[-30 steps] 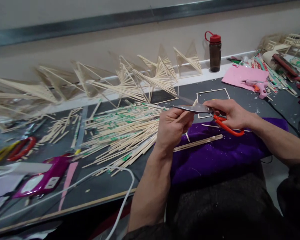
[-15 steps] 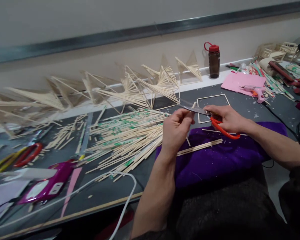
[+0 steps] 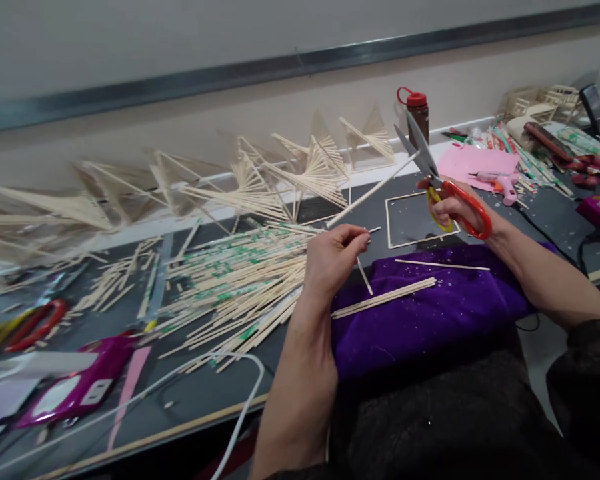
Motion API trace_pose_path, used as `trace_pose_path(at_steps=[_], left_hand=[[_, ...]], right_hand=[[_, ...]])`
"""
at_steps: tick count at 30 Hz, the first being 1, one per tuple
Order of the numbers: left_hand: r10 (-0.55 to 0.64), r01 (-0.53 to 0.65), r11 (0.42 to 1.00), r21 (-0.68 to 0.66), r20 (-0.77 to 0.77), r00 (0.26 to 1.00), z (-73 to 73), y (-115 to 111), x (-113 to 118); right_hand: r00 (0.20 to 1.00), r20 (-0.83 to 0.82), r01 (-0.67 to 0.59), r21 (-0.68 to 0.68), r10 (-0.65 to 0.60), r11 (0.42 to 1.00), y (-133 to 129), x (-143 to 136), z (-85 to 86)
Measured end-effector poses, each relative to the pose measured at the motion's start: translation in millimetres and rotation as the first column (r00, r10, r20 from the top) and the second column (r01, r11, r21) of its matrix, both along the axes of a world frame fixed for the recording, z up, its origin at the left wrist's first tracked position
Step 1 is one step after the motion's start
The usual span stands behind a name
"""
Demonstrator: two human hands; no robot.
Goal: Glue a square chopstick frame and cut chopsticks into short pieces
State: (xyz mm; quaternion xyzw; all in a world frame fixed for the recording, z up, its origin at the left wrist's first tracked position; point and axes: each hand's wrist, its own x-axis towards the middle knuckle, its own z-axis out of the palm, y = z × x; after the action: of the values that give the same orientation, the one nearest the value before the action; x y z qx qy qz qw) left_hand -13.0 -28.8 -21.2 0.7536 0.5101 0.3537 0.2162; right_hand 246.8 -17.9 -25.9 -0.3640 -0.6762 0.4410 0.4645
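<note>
My left hand (image 3: 336, 257) is closed in a pinch above the purple cloth (image 3: 405, 340), with short ends of thin wooden sticks showing at its fingertips. A long wooden stick (image 3: 375, 191) slants up from behind that hand to the scissor blades. My right hand (image 3: 447, 203) grips scissors (image 3: 426, 159) with red and yellow handles, blades spread and pointing up. Whether the blades touch the stick, I cannot tell. Several loose sticks (image 3: 387, 298) lie on the cloth under my hands. Just behind the cloth, a rectangular stick frame (image 3: 389, 227) lies flat on the table.
A big pile of sticks (image 3: 245, 293) spreads to the left. Twisted stick models (image 3: 310, 173) line the wall. A bottle (image 3: 418, 120), a pink glue gun (image 3: 507, 187) and pink paper (image 3: 445, 163) stand or lie at the back right. A white cable (image 3: 253, 387) crosses the left front edge.
My right hand has raised the scissors, and their blades have swung from pointing left to pointing up, spread apart. My left hand has shifted slightly left and down, and a long slanting stick now shows.
</note>
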Motion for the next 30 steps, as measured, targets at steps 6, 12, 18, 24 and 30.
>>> trace_pose_path(at_steps=[6,12,18,24,30], left_hand=[[-0.406,0.429,0.898,-0.100,-0.566,0.717,0.1,-12,55],[-0.380,0.403,0.901,-0.161,-0.740,0.555,3.5,-13,73],[-0.353,0.449,0.889,-0.092,-0.763,0.542,-7.5,-15,67],[-0.213,0.334,0.941,0.055,-0.672,0.710,-1.2,-12,43],[0.177,-0.096,0.982,0.161,-0.632,0.754,20.6,-7,-37]], right_hand=[[0.995,-0.089,0.039,-0.002,-0.039,0.999,4,6,3.4],[0.985,-0.161,0.064,-0.029,-0.068,0.998,2,4,9.9],[0.980,-0.190,0.060,-0.032,-0.065,0.998,3,4,6.8],[0.968,-0.246,0.045,-0.039,-0.053,0.998,2,4,5.8],[0.974,-0.214,0.067,-0.050,-0.077,0.996,-2,2,10.2]])
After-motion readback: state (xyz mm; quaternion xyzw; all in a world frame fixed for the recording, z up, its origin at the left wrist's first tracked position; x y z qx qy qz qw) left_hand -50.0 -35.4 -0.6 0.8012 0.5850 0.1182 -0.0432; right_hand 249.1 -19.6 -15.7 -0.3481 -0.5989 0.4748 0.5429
